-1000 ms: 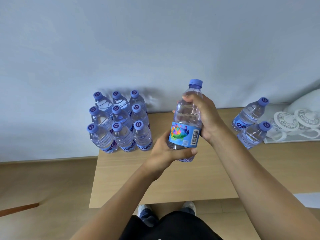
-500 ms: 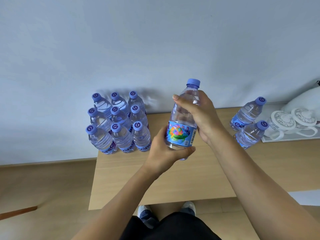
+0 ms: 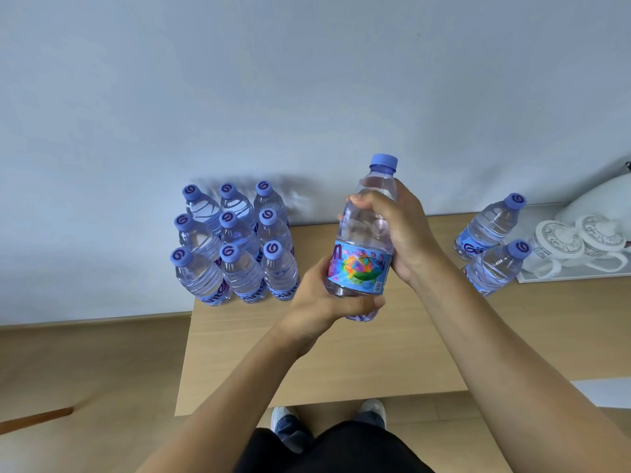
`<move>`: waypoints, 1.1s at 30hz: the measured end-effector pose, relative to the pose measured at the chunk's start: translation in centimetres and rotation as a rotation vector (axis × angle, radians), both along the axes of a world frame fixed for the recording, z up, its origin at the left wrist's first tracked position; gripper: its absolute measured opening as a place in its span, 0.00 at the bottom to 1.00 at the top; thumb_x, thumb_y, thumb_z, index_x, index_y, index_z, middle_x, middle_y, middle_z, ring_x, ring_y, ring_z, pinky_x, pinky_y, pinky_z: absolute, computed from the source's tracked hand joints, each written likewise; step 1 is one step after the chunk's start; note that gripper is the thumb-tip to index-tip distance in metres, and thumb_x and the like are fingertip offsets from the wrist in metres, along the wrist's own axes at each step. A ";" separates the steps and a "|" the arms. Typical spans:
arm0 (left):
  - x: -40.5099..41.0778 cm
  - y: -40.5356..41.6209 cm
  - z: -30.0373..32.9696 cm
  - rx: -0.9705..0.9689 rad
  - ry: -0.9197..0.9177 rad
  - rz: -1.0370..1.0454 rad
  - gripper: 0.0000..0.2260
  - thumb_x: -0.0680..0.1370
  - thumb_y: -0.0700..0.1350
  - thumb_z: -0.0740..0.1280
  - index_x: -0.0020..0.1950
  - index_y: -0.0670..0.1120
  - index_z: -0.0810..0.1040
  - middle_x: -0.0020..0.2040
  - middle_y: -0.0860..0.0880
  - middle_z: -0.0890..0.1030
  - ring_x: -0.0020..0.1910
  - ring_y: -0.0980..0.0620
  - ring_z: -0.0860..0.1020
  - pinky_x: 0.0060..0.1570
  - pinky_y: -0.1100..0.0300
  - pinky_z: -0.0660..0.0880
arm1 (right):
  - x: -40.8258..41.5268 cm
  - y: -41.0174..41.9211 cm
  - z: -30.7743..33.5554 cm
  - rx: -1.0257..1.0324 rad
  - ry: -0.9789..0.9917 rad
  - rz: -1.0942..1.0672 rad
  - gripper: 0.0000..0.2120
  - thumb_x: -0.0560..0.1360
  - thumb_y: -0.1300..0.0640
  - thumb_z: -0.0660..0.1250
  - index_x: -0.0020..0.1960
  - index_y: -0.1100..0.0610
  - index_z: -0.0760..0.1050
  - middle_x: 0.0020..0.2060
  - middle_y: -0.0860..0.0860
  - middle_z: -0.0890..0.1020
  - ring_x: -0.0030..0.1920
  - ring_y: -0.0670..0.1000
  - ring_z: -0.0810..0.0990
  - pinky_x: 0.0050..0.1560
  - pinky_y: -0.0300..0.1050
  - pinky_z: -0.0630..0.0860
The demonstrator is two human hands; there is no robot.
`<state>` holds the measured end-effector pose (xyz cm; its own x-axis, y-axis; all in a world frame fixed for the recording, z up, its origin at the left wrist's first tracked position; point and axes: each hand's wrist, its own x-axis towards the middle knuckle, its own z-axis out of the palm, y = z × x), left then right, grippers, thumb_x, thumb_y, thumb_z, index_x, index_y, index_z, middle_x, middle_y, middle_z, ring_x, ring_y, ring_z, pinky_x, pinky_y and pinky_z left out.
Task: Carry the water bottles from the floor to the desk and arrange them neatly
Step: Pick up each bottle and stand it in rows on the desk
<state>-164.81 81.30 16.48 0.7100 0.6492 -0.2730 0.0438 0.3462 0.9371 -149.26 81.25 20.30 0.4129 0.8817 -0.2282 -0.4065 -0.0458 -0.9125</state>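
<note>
Here both hands (image 3: 403, 233) grip one bottle (image 3: 363, 240) between nine bottles (image 3: 235, 244) and two (image 3: 491, 244).

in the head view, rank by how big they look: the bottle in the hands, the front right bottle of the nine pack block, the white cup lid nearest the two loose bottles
1. Held bottle, though it is nearest the camera, which enlarges it.
2. Front right bottle of the block.
3. White cup lid.

Bottle (image 3: 365, 240) turned in hands, barcode rotated right, nearly hidden.
</note>
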 end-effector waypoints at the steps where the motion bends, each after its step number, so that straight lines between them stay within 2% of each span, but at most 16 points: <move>1: 0.0 -0.1 0.0 0.014 0.015 0.014 0.28 0.59 0.43 0.80 0.56 0.40 0.76 0.44 0.43 0.83 0.42 0.45 0.81 0.45 0.51 0.79 | -0.1 0.0 0.0 -0.003 -0.010 0.007 0.18 0.66 0.59 0.73 0.54 0.57 0.73 0.42 0.60 0.78 0.44 0.61 0.80 0.48 0.59 0.79; 4: 0.2 -0.5 0.0 0.067 0.058 0.064 0.24 0.61 0.40 0.80 0.54 0.41 0.76 0.43 0.45 0.84 0.40 0.49 0.82 0.38 0.57 0.79 | -0.5 0.0 0.0 -0.020 -0.070 -0.036 0.19 0.66 0.57 0.74 0.54 0.57 0.73 0.42 0.58 0.80 0.42 0.58 0.81 0.46 0.55 0.80; 6: 0.5 -0.6 0.0 0.115 0.089 0.113 0.23 0.62 0.39 0.79 0.54 0.42 0.76 0.43 0.45 0.83 0.39 0.50 0.82 0.37 0.56 0.80 | -0.7 0.1 0.1 -0.026 -0.115 -0.096 0.20 0.65 0.56 0.75 0.54 0.58 0.74 0.42 0.54 0.81 0.40 0.54 0.82 0.43 0.51 0.81; 8: 0.6 -0.6 0.1 0.161 0.111 0.151 0.25 0.62 0.37 0.80 0.56 0.42 0.76 0.46 0.43 0.83 0.41 0.50 0.82 0.42 0.51 0.82 | -0.9 0.2 0.0 -0.037 -0.165 -0.124 0.21 0.65 0.57 0.78 0.54 0.57 0.74 0.43 0.52 0.82 0.40 0.52 0.83 0.43 0.51 0.82; 11: 0.6 -0.4 0.2 0.162 0.095 0.141 0.27 0.63 0.34 0.80 0.58 0.42 0.75 0.48 0.42 0.83 0.43 0.50 0.82 0.45 0.49 0.82 | -1.0 0.3 0.0 -0.033 -0.203 -0.144 0.17 0.67 0.61 0.78 0.50 0.57 0.74 0.39 0.49 0.81 0.38 0.51 0.83 0.43 0.52 0.82; 13: 0.5 -0.3 0.2 0.142 0.083 0.120 0.28 0.62 0.35 0.81 0.58 0.43 0.75 0.49 0.43 0.83 0.43 0.50 0.82 0.44 0.49 0.82 | -0.9 0.4 0.2 -0.025 -0.168 -0.147 0.16 0.65 0.62 0.76 0.49 0.56 0.74 0.37 0.50 0.81 0.36 0.51 0.82 0.39 0.49 0.82; 16: 0.5 -0.2 0.2 0.059 0.036 0.087 0.29 0.61 0.37 0.81 0.59 0.42 0.74 0.47 0.43 0.83 0.43 0.49 0.82 0.40 0.53 0.81 | -0.5 0.5 0.6 -0.038 -0.087 -0.097 0.18 0.63 0.60 0.74 0.50 0.58 0.72 0.37 0.57 0.79 0.34 0.56 0.81 0.35 0.47 0.79; 19: 0.6 -0.1 0.5 -0.019 -0.022 0.054 0.31 0.60 0.40 0.81 0.60 0.39 0.73 0.46 0.43 0.82 0.43 0.48 0.81 0.42 0.55 0.79 | 0.0 0.6 0.9 -0.027 -0.043 -0.038 0.18 0.63 0.60 0.73 0.50 0.59 0.72 0.38 0.59 0.77 0.34 0.58 0.79 0.37 0.46 0.78; 23: 0.7 0.2 0.7 -0.045 -0.058 0.024 0.30 0.60 0.42 0.79 0.59 0.38 0.75 0.47 0.42 0.82 0.44 0.45 0.79 0.46 0.52 0.78 | 0.5 0.6 0.9 0.017 0.009 0.026 0.14 0.64 0.60 0.72 0.48 0.56 0.74 0.36 0.56 0.79 0.35 0.57 0.80 0.38 0.48 0.79; 26: 0.8 0.3 0.9 0.008 -0.020 0.052 0.26 0.59 0.43 0.79 0.55 0.42 0.77 0.44 0.45 0.83 0.42 0.48 0.81 0.43 0.56 0.80 | 0.6 0.6 1.0 0.002 -0.022 0.032 0.17 0.65 0.58 0.73 0.52 0.57 0.73 0.38 0.56 0.80 0.39 0.58 0.81 0.40 0.50 0.80; 29: 1.0 0.1 1.1 0.065 0.009 0.093 0.22 0.61 0.39 0.79 0.53 0.43 0.77 0.42 0.45 0.83 0.39 0.50 0.81 0.39 0.57 0.80 | 0.2 0.6 1.0 0.010 -0.071 -0.012 0.22 0.65 0.57 0.75 0.56 0.58 0.72 0.39 0.52 0.81 0.38 0.53 0.83 0.38 0.47 0.80; 33: 1.4 -0.3 1.2 0.119 0.040 0.151 0.22 0.61 0.37 0.79 0.52 0.45 0.77 0.41 0.49 0.84 0.37 0.52 0.82 0.36 0.57 0.80 | -0.3 0.4 0.8 0.025 -0.141 -0.086 0.24 0.63 0.58 0.78 0.55 0.58 0.72 0.42 0.51 0.81 0.40 0.52 0.83 0.42 0.51 0.83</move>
<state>-163.36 81.02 17.72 0.5920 0.7771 -0.2137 0.0375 0.2384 0.9704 -149.61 81.70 21.11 0.5140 0.8461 -0.1412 -0.2754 0.0069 -0.9613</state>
